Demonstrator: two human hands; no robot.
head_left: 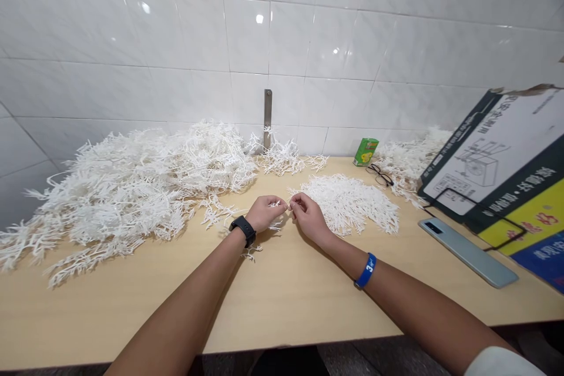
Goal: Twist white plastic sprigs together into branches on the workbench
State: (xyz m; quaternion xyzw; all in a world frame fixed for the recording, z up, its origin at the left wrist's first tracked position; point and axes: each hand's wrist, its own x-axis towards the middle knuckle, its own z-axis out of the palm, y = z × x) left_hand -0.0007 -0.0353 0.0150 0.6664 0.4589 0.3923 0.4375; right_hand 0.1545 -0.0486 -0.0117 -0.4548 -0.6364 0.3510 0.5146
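My left hand, with a black watch at the wrist, is closed on a white branching plastic sprig, partly hidden behind the fingers. Just to its right, my right hand pinches at the sprig's tip, thumb against forefinger; the fingertips of both hands nearly meet. A large tangled heap of white sprigs lies left of my hands. Beside my right hand spreads a flatter pile of short white pieces. A few loose bits rest on the table below my left wrist.
A smaller clump of sprigs lies by the tiled wall near a metal bracket. At right are a green box, eyeglasses, another white pile, a phone and a large printed carton. The table's front edge runs below my arms.
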